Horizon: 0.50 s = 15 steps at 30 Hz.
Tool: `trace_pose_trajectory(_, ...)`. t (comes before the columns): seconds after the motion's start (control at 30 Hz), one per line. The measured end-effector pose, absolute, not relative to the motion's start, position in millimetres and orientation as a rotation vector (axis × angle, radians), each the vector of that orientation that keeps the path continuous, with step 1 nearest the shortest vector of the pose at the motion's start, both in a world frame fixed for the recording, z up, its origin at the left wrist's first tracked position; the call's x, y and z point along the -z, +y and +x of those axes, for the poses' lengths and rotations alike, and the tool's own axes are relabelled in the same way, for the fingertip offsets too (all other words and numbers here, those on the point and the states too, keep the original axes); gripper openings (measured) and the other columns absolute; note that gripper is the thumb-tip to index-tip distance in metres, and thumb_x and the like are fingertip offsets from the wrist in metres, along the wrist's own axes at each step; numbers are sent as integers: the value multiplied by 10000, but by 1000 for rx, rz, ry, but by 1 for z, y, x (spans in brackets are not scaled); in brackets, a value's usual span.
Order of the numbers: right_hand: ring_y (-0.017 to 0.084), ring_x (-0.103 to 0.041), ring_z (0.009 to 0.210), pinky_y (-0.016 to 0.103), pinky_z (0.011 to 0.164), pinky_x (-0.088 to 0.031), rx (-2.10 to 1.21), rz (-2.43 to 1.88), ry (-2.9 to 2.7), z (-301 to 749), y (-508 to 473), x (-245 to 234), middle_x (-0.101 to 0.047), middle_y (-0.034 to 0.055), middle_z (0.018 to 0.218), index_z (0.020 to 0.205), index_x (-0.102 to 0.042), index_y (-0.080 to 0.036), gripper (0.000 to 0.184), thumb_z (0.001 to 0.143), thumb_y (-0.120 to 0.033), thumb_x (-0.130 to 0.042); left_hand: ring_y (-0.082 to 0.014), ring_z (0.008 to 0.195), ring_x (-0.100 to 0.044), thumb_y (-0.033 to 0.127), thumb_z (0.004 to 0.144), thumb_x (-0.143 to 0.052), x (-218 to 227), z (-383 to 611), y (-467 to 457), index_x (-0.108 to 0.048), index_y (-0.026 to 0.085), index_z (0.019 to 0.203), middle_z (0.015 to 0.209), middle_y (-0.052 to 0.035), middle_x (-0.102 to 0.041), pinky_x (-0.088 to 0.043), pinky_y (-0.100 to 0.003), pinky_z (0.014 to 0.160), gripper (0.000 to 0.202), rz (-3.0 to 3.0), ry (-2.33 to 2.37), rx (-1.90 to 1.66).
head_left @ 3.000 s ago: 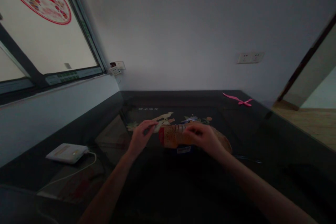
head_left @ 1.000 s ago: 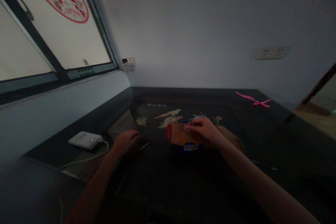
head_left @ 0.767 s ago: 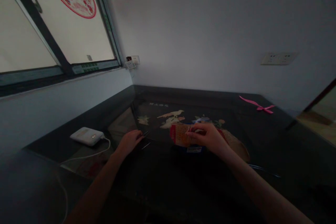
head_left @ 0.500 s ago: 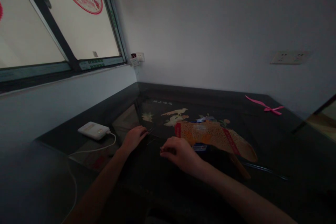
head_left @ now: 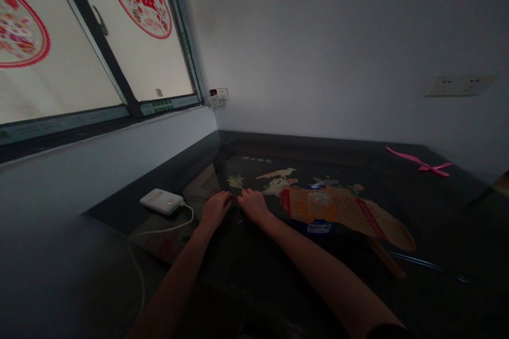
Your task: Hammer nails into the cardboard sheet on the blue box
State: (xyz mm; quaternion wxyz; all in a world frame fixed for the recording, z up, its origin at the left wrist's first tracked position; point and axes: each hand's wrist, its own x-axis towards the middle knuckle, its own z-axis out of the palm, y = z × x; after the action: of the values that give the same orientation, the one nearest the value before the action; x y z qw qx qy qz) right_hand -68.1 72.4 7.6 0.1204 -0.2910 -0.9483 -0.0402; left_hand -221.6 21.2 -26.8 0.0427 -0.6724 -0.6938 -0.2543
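Both of my hands are low over the dark glossy tabletop (head_left: 302, 296), fingertips almost touching. My left hand (head_left: 217, 210) is closed, its fingers and thumb pinched together at the tips; whatever is between them is too small and dark to make out. Close on its right, my right hand (head_left: 253, 204) has curled fingers facing the left fingertips, and its grip is hidden too. A small thin shiny bit shows on the table just below the hands. To the right lies a long tan speckled piece with red bands (head_left: 330, 211), partly covering a blue packet (head_left: 319, 227).
A white power bank (head_left: 162, 201) with a white cable (head_left: 167, 229) lies left. Right of my forearm are a brown wooden-looking strip (head_left: 386, 258) and a dark shiny rod (head_left: 427, 263). A pink ribbon bow (head_left: 431, 167) lies far right, near the wall (head_left: 318, 53). A window (head_left: 95, 42) is at left.
My right hand has moved left and away from me, up to the left fingertips. The left hand stays in about the same place on the table. The whole view has shifted slightly.
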Motion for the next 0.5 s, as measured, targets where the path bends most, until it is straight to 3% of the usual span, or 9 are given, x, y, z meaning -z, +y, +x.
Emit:
trace_pose_trajectory(0.23,199,-559,926,298,722,-439,95,-812,-2837,-65,81,-2,-616,117,997,916,-649,-151,215,871,-156,-438,-171,773,-565,254,830,-485,26,-221,21,-590,191,879,854,-40,-620,-388,-256,659,132,-2006,-2134,737)
trace_pose_trajectory(0.5,134,-571,836,218,626,-393,-25,-1130,-2734,-44,97,12,-601,51,1008,1005,-630,-226,266,894,-168,-396,-166,818,-563,243,822,-509,28,-217,23,-598,202,901,881,-30,-618,-409,-267,725,126,-2247,-1962,690)
